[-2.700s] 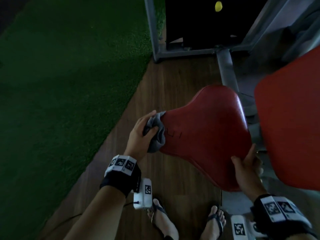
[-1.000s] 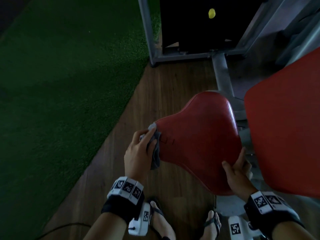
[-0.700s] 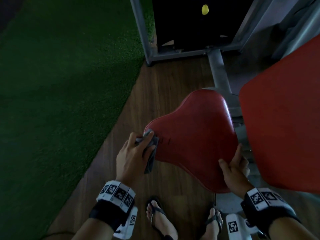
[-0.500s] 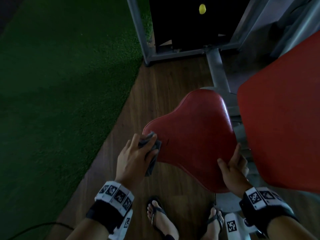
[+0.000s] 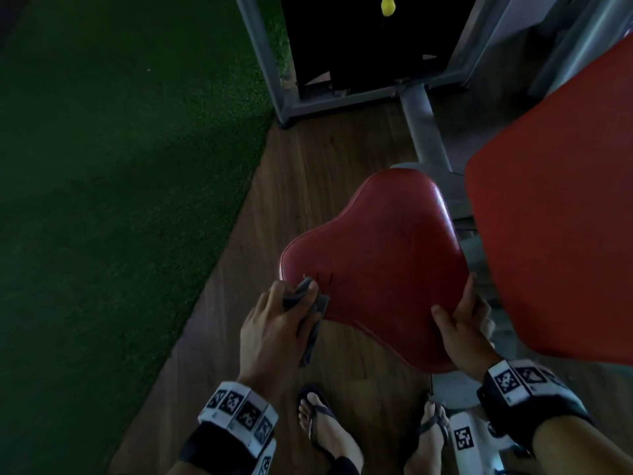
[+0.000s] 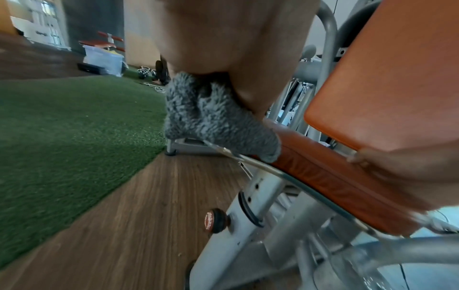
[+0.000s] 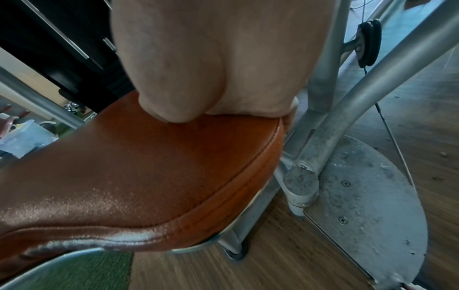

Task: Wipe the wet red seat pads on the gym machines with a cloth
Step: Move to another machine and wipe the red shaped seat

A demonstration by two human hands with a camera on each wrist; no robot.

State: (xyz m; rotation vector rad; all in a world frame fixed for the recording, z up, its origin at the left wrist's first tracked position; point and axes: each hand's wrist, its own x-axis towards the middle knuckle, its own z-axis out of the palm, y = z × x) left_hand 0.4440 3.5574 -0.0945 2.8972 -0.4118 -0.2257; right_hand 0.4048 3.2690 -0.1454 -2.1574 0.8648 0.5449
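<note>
A red seat pad on a grey machine post fills the middle of the head view. My left hand grips a bunched grey cloth against the pad's near left edge; in the left wrist view the cloth hangs over the pad's side. My right hand holds the pad's near right corner, thumb on top and fingers curled under the edge. In the right wrist view the thumb presses on the glossy pad. A larger red back pad stands to the right.
Green artificial turf covers the floor on the left, wooden flooring lies under the seat. A grey machine frame with a dark weight stack stands ahead. The seat post's round metal base plate sits below right. My sandalled feet are under the pad.
My left hand with the cloth has slid along the pad's left edge toward me, from the lobe's far side to its near side. The right hand keeps its hold on the corner.
</note>
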